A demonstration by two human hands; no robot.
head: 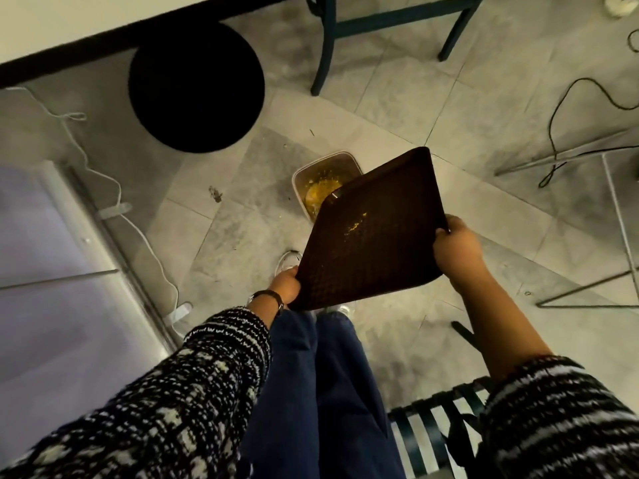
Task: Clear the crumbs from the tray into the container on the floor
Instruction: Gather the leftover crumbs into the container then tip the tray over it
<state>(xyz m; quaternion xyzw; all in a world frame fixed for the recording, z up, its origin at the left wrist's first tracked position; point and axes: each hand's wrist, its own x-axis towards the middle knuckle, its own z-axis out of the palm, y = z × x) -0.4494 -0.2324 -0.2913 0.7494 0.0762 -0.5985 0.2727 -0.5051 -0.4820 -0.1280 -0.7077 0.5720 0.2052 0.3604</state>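
I hold a dark brown textured tray (373, 236) tilted over a clear rectangular container (311, 174) that stands on the floor. My left hand (285, 283) grips the tray's near left corner. My right hand (456, 247) grips its right edge. A small streak of yellow crumbs (356, 225) clings to the tray's surface. Yellow crumbs (316, 193) lie inside the container, whose near right part is hidden behind the tray.
A round black stool seat (197, 86) stands at the upper left under a table edge. Dark chair legs (325, 46) are at the top, wire frame legs (587, 157) and a black cable (560, 108) to the right. A white cable (114, 188) runs along the left. A striped chair seat (435, 420) is near my right arm.
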